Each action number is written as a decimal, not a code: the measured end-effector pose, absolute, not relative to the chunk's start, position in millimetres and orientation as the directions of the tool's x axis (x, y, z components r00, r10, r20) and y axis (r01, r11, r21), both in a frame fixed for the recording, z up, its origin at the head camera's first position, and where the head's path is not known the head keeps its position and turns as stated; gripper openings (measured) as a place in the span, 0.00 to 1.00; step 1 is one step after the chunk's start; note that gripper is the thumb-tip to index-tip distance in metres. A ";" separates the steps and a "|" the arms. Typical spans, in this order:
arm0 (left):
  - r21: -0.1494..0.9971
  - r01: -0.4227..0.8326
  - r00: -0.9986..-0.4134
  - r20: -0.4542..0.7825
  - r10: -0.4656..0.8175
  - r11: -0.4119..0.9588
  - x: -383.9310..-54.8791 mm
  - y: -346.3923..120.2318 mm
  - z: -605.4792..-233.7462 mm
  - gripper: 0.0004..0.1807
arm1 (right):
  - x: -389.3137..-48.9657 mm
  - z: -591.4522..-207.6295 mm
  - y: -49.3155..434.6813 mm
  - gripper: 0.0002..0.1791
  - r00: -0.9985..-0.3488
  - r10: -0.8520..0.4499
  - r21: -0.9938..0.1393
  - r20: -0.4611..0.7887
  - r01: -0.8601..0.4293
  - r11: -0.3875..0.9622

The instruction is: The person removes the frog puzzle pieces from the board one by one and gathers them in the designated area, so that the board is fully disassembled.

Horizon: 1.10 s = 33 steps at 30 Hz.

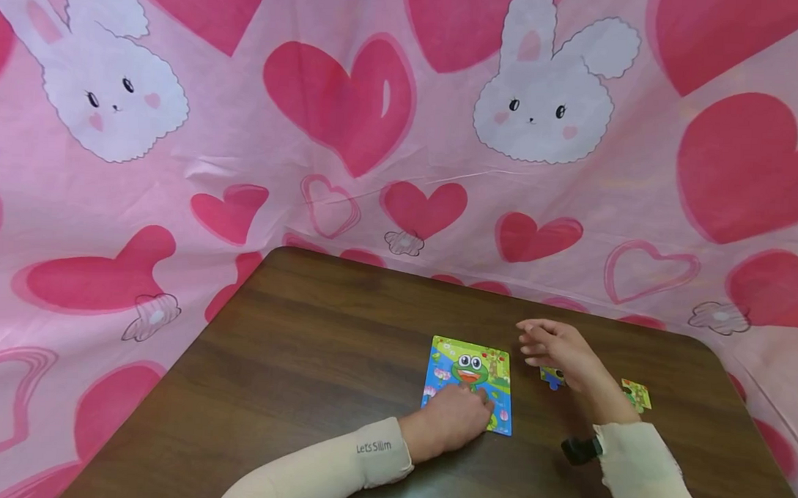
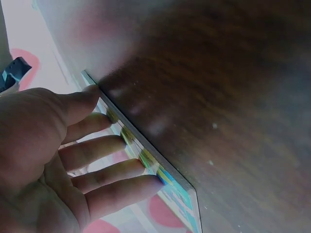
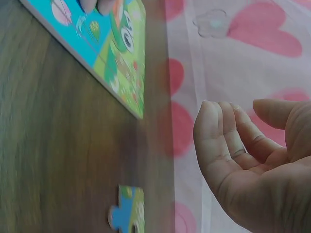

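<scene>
A frog jigsaw puzzle (image 1: 464,348) lies flat in its thin board on the table; its green frog, flowers and blue water show. My left hand (image 1: 454,413) rests on the lower part of the picture and hides some of it. In the left wrist view, fairly straight fingers (image 2: 116,189) touch the puzzle face, and the thumb is at the board's near edge. To the right of the board, my right hand (image 1: 563,357) hovers above the table, fingers loosely bent, holding nothing. Partly hidden behind it lies a blue puzzle piece (image 1: 553,376).
Another puzzle piece (image 1: 639,395), green and yellow, lies farther right, partly behind the right wrist. The brown wooden table (image 1: 289,362) meets a pink cloth (image 1: 442,155) with hearts and rabbits along its back and sides. A dark band (image 1: 580,450) is on my right wrist.
</scene>
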<state>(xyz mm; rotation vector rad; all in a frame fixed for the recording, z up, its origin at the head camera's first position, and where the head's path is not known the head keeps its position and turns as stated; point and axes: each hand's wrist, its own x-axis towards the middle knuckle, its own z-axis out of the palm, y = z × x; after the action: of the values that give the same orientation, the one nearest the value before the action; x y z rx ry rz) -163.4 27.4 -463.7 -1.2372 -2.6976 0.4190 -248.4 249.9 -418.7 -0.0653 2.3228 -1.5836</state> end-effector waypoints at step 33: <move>-0.285 0.754 -0.610 0.031 0.792 0.592 -161.1 22.3 -465.4 0.07 | -261.2 -450.8 175.5 0.22 -0.842 -0.413 -0.914 -0.348 0.207 0.348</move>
<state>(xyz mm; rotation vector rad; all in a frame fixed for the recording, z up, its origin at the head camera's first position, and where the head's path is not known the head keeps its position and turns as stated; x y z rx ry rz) -161.1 22.3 -465.4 -1.3027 -2.6623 0.3670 -261.2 175.5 -450.8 -0.1785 2.0825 -1.5259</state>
